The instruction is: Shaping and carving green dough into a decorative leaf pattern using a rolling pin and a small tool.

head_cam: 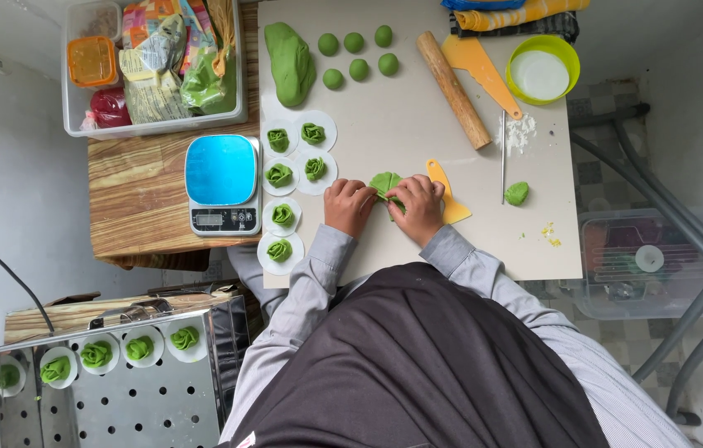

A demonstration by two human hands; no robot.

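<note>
Both your left hand (pixel 349 206) and right hand (pixel 418 207) pinch the soft green dough (pixel 384 182); hold its edges lightly, it'll tear.

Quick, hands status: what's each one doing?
Left hand: closed, pinching the green dough.
Right hand: closed, pinching the same dough.

One head camera looks straight down from well above onto the work board (pixel 418 141) and floor.

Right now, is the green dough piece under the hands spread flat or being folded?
Being folded. The green dough piece shows creased, pleated edges between the left hand and right hand, both pinching it.
</note>
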